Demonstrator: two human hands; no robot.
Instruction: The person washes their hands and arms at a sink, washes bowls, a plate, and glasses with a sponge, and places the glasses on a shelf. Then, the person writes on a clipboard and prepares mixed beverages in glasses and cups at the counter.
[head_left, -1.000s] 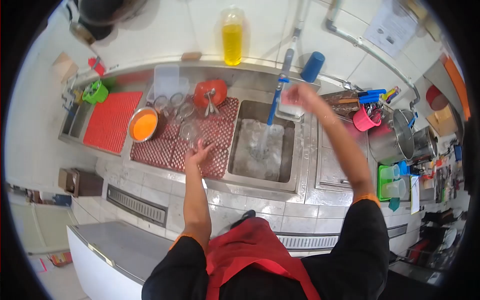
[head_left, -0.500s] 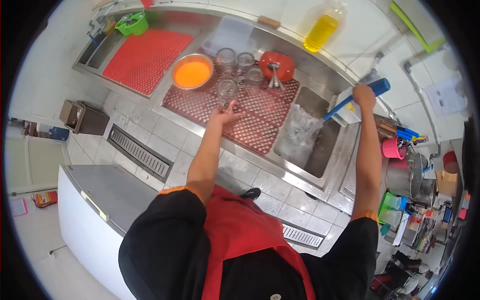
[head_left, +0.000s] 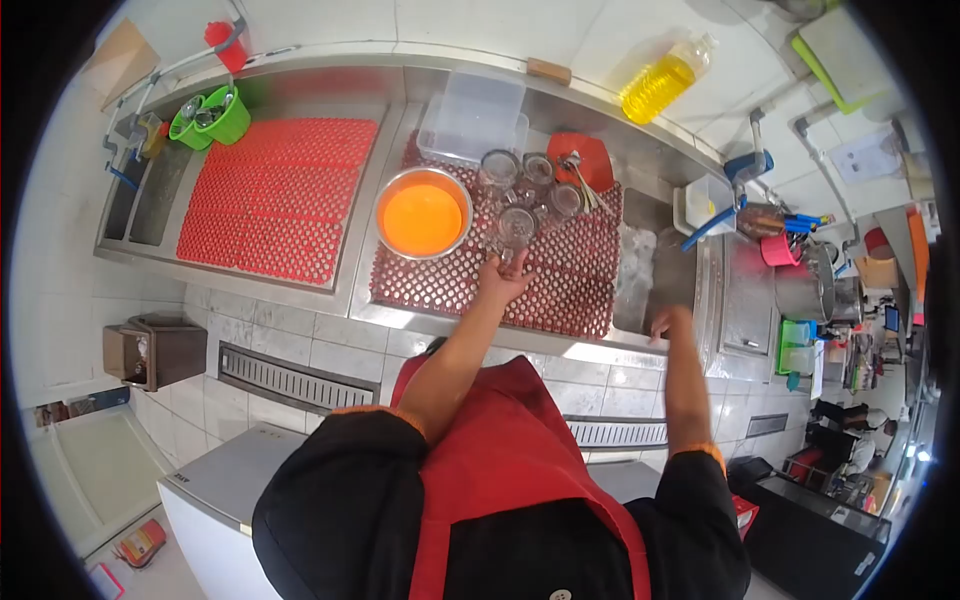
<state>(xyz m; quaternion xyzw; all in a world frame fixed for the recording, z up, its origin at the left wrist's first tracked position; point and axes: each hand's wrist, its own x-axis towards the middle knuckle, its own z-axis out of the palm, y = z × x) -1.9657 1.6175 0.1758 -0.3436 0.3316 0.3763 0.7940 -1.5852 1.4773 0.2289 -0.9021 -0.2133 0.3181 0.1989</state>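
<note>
My left hand (head_left: 507,282) reaches over the red perforated mat (head_left: 430,285), thumb and fingers apart at the near side of a glass mug (head_left: 517,228). Whether the fingertips touch its handle I cannot tell. Several more glass mugs (head_left: 499,170) are grouped just behind. Over the front edge of the sink basin (head_left: 675,280) hangs my right hand (head_left: 674,322), fingers loosely bent and slightly blurred, with nothing visible in them. A blue spout (head_left: 715,226) slants above the basin. Clear, crinkled-looking material or water (head_left: 634,275) shows at the basin's left side.
Left of the mugs stands a metal bowl of orange liquid (head_left: 424,213). Behind are a clear plastic container (head_left: 470,115), a red dish (head_left: 584,162) with spoons, and a yellow liquid bottle (head_left: 668,80). Another red mat (head_left: 280,190) and green baskets (head_left: 222,116) lie further left.
My right hand has let go of the blue spout and dropped to the basin's front edge. The view has shifted; my left hand stays by the mug.
</note>
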